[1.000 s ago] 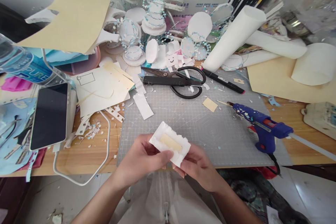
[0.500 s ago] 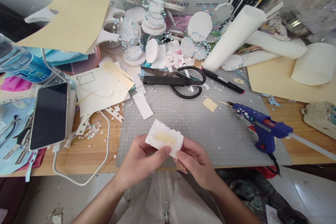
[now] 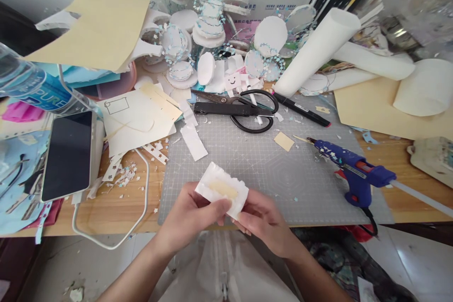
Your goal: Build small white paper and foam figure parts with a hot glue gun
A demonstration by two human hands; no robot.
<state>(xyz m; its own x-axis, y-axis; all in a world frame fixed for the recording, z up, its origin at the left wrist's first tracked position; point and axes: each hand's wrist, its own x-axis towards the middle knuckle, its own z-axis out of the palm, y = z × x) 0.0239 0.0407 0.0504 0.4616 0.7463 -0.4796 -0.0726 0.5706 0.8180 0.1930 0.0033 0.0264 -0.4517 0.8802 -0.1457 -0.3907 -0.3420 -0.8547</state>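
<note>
A small white piece of paper (image 3: 208, 180) with rough edges is held between both hands, above the near edge of the grey cutting mat (image 3: 247, 158). On top of it lies a pale yellow rectangle (image 3: 223, 188). My left hand (image 3: 194, 217) grips the left and near side, thumb pressing on the face. At the right near corner, my right hand (image 3: 264, 219) pinches it, with fingers curled behind. Farther back on the mat are large black scissors (image 3: 247, 109), a box cutter (image 3: 226, 109), a small yellow card (image 3: 283, 141) and white paper strips (image 3: 194, 141).
A blue hot glue gun (image 3: 354, 165) lies at right, its glue stick pointing outward. White rolls (image 3: 318, 52) and a black marker (image 3: 302, 109) lie behind. On the left are a phone (image 3: 67, 155), a white cable (image 3: 146, 188) and a water bottle (image 3: 38, 87).
The white paper has tilted slightly in my hands, and my right fingers have shifted a little lower along its near corner. Everything on the table stays put.
</note>
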